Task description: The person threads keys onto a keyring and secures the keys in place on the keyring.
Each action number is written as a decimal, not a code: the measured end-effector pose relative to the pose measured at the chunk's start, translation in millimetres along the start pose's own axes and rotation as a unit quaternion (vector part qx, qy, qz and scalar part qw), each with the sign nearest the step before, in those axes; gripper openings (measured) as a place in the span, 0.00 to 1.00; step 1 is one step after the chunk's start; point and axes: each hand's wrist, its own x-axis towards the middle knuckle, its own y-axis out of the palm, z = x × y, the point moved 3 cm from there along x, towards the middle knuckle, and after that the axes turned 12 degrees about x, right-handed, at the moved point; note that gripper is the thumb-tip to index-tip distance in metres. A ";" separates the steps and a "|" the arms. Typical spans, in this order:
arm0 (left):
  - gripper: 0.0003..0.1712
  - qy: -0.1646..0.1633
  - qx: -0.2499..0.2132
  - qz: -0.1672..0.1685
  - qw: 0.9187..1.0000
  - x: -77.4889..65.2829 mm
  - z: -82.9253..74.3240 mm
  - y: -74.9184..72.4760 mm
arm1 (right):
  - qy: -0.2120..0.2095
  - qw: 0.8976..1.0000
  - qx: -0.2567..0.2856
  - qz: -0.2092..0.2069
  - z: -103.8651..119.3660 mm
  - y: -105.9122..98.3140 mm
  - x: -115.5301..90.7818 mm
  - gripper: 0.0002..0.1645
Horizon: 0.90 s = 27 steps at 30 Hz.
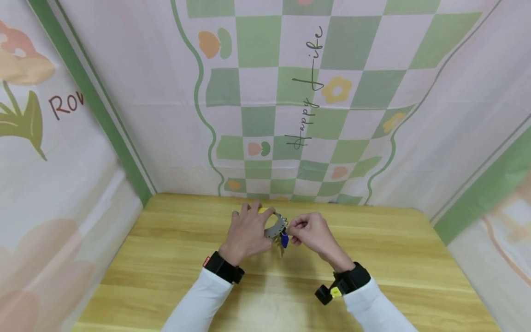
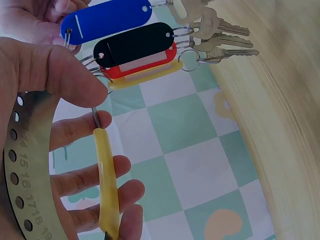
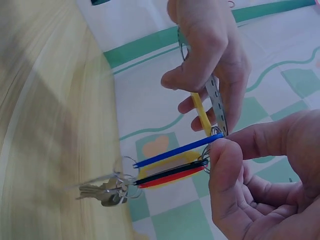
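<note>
Metal ring in left hand, right hand pinching at the key tags

Left hand (image 1: 248,234) clamped on a metal ring (image 2: 39,167), thumb on one side, fingers on the other; ring has a row of holes with numbers printed beside them, 14, 15 and 16 readable. Yellow handle (image 2: 106,175) runs past the thumb, in front of the left fingers; how it joins the ring is hidden. Right hand (image 1: 312,233): thumb and index finger together, pinching at the small rings (image 3: 215,131) by one end of the tags; exact grip spot covered by the fingertips. Tags side by side: blue tag (image 2: 107,21), black tag (image 2: 134,46), red tag (image 2: 171,54) partly covered by the black one, yellow tag (image 2: 145,77). Keys (image 2: 225,41) hang off the other end of the tags on wire loops. Metal ring and tags are between the two hands, over the far half of the wood-grain table (image 1: 166,258). Black straps on both wrists, left strap (image 1: 224,267) and right strap (image 1: 352,277), white sleeves below them. Behind the table, a checked green and white cloth (image 1: 261,41) lettered "Happy Life"
</note>
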 end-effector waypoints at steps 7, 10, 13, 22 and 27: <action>0.39 0.005 -0.007 -0.002 1.000 -0.3 -1.8 2.3 | 0.011 1.000 0.017 0.024 1.4 -0.8 0.4 0.08; 0.39 0.006 -0.008 0.000 1.000 -0.4 -2.7 2.7 | 0.005 1.000 0.007 0.025 2.7 -0.1 -0.9 0.07; 0.38 0.005 -0.009 0.002 1.000 -0.6 -3.1 3.5 | -0.006 1.000 -0.024 0.014 4.1 1.6 -1.7 0.04; 0.37 0.005 -0.016 0.009 1.000 -0.3 -3.7 2.8 | -0.102 0.981 -0.162 -0.040 8.0 9.5 -4.6 0.05; 0.36 0.001 -0.015 0.010 1.000 0.0 -4.1 3.9 | -0.135 0.965 -0.213 -0.073 10.6 13.1 -7.0 0.06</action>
